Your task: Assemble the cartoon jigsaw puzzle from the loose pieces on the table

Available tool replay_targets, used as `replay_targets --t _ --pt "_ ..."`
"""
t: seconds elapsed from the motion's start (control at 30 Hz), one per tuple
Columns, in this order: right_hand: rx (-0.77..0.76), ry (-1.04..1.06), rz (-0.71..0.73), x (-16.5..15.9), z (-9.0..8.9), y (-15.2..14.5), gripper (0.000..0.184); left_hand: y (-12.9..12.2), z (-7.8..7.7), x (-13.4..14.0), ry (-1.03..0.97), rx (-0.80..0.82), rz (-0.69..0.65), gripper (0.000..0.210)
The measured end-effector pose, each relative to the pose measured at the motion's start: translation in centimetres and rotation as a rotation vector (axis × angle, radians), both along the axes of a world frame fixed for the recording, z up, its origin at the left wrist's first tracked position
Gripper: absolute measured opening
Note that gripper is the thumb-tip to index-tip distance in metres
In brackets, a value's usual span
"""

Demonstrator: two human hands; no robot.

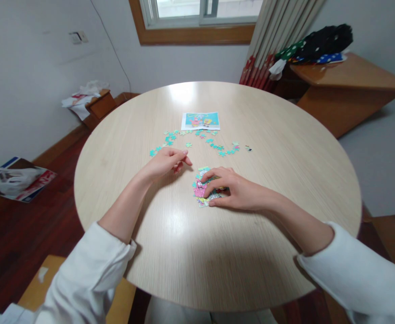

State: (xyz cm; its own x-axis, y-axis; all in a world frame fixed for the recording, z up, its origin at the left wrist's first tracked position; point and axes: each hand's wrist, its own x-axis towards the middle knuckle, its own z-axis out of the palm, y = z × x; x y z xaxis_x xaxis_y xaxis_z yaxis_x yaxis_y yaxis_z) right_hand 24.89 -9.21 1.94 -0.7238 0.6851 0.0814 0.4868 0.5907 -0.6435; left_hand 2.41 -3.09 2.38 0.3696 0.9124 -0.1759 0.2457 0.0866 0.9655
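A partly joined jigsaw puzzle (200,189), with a pink cartoon figure on it, lies flat on the round table. My right hand (229,186) is arched over its right side, fingers spread and fingertips touching the pieces; part of the puzzle is hidden beneath. Up and to the left of it, my left hand (170,160) hovers near the loose pieces, index finger stretched out and the other fingers curled, with nothing visible in it. Loose teal jigsaw pieces (170,138) form a curving line beyond both hands. One pale green piece (188,145) sits apart from the line.
A printed reference picture (202,121) stands or lies behind the loose pieces on the round wooden table (251,252). A small dark piece (248,148) is at the line's right end. Beyond the table are a wooden desk (349,76) with cloths and a curtain (271,40).
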Motion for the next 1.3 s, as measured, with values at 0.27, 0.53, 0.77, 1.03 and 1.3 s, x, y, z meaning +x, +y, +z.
replay_targets --t 0.27,0.53,0.77,1.03,1.3 --pt "0.044 0.026 -0.001 -0.33 -0.57 0.0 0.009 -0.07 0.12 0.07 -0.004 -0.013 0.002 0.034" --pt "0.068 0.029 0.004 -0.28 -0.66 0.01 0.01 -0.06 0.05 0.0 0.005 0.006 -0.022 0.03" --pt "0.106 0.027 0.029 -0.4 -0.7 -0.21 0.027 -0.16 0.36 0.11 0.021 0.013 -0.015 0.031" --pt "0.126 0.016 0.054 -0.65 -0.85 -0.29 0.03 -0.03 0.16 -0.02 0.018 0.018 -0.023 0.03" --pt "0.114 0.025 0.08 -0.66 -0.76 -0.41 0.034 0.12 -0.1 -0.07 0.015 0.024 -0.025 0.03"
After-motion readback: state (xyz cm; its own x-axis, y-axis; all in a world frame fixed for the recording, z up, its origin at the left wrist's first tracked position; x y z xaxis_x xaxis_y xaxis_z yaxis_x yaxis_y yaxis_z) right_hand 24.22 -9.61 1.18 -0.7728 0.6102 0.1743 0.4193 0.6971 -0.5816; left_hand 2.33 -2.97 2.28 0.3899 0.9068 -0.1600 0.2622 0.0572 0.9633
